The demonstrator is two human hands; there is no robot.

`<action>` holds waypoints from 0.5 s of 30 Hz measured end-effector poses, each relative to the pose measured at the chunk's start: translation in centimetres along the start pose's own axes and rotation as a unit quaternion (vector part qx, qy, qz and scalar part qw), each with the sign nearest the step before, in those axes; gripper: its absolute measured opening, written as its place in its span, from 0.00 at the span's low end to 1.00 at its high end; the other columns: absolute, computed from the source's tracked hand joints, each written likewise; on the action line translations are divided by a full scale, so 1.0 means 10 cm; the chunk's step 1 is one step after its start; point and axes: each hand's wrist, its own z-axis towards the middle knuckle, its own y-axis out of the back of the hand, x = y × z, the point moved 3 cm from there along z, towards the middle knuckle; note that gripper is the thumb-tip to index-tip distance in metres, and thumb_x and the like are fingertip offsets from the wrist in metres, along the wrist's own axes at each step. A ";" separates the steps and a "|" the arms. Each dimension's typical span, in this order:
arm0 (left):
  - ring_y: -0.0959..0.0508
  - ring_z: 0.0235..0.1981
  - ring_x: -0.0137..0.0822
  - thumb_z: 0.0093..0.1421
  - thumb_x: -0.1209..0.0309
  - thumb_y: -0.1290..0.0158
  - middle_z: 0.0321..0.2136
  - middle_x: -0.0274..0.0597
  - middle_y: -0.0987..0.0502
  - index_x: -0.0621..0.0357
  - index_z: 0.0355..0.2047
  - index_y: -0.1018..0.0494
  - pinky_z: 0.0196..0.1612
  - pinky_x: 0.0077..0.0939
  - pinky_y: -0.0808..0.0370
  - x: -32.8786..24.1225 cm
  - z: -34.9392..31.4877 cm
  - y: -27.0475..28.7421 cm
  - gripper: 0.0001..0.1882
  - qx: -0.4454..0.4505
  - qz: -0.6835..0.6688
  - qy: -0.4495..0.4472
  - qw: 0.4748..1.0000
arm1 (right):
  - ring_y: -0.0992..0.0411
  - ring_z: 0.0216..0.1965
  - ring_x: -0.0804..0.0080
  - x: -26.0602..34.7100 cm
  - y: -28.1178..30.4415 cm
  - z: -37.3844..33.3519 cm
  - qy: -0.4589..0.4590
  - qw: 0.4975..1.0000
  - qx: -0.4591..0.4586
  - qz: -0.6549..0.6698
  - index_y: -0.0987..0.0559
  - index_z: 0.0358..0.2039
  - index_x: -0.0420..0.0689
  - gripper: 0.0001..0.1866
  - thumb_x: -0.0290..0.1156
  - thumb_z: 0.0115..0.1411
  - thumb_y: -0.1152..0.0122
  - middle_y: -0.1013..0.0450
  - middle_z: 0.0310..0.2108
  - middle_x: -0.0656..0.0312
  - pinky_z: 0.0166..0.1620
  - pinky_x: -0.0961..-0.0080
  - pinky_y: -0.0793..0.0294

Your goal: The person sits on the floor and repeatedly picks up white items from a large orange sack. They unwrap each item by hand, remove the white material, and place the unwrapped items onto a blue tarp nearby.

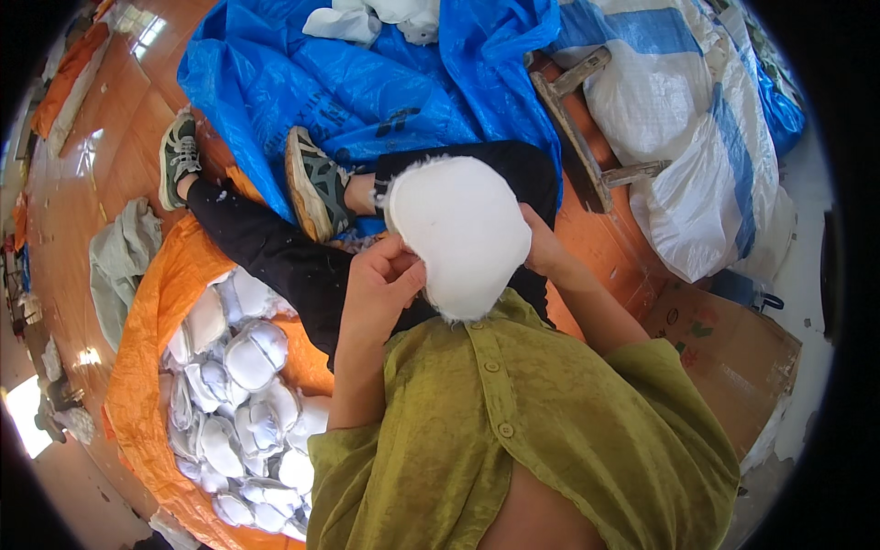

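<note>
Above my lap I hold up a white padded oval piece [463, 234] with fuzzy fibres along its edge. My left hand [390, 275] pinches its left lower edge between thumb and bent fingers. At its right edge is my right hand [543, 243], whose fingers are mostly hidden behind the pad. To my left an orange sack [151, 367] lies open, filled with several similar white pads [257, 357]. Past my legs a large blue plastic sack [367, 92] is spread out, with white pieces [371, 18] at its far end.
A small wooden stool [577, 137] lies right of the blue sack. Beyond it stand bulging white-and-blue woven sacks [697, 174]. A cardboard box [724, 353] sits at my right. A grey cloth [126, 266] lies on the orange tiled floor [137, 147] at left.
</note>
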 end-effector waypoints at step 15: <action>0.23 0.26 0.32 0.43 0.80 0.40 0.23 0.39 0.27 0.59 0.31 0.33 0.30 0.23 0.30 0.24 0.25 -0.03 0.16 -0.115 0.273 -0.224 0.929 | 0.40 0.13 0.81 0.10 0.09 0.25 -0.232 0.968 -0.041 0.088 0.23 0.25 0.44 0.15 0.36 0.63 0.55 0.26 0.20 0.63 0.18 0.83 0.42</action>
